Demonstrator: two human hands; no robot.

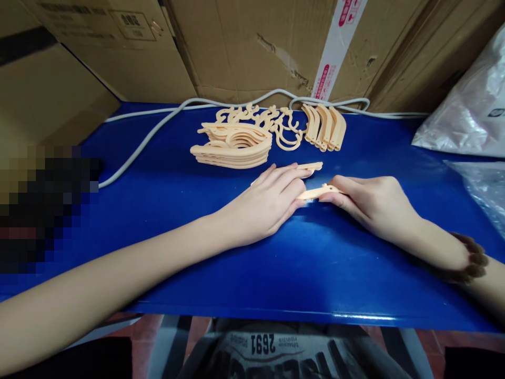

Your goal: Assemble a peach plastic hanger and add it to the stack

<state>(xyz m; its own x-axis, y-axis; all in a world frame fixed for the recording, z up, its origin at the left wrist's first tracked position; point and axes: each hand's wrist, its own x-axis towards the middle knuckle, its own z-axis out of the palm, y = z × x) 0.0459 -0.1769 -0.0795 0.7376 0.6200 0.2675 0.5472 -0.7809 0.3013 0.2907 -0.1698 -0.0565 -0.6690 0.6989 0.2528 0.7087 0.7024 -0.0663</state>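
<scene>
My left hand [276, 197] lies low over the blue table, thumb and forefinger closed on a cream plastic hanger arm [315, 193]. Its other fingers stretch over a second cream hanger piece [311, 167], mostly covered by them. From the right, my right hand [366, 200] pinches the far end of the same hanger arm, near a small hole. What lies between those fingertips is partly hidden. Just beyond my left hand is a stack of cream folding hangers [232, 152]. Behind it are several loose hooks [290, 134], with several curved hanger arms [325, 126] to their right.
A white cable [158, 126] runs along the back of the blue table [244, 279]. Cardboard boxes [244, 47] stand behind it. At the right lie a white plastic bag [465, 116] and a clear plastic bag [481, 184].
</scene>
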